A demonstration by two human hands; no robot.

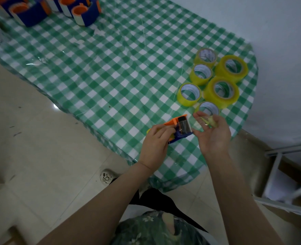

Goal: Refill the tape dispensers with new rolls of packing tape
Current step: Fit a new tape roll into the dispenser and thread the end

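Head view: left hand [154, 145] grips the tape dispenser [180, 129] over the near worktop [110, 71] edge. Its fingers [164, 130] curl round the body, likely to steady it, cutter end facing the right hand [214, 135]. The right hand pinches a crumpled tape scrap [208, 121] just beside the cutter, probably waste. Yellow tape rolls [221, 91] cluster just beyond, handy for refills. Other dispensers [45, 11] sit grouped at the far corner with rolls fitted, probably finished.

The tablecloth [110, 71] is checked green and white. The tape rolls [221, 92] are translucent yellow with white cores, and the tape scrap [207, 121] is pale yellow. The nearest dispenser [181, 136] and the far dispensers [31, 14] are blue and orange. The garment [146, 227] is dark green, flowered.
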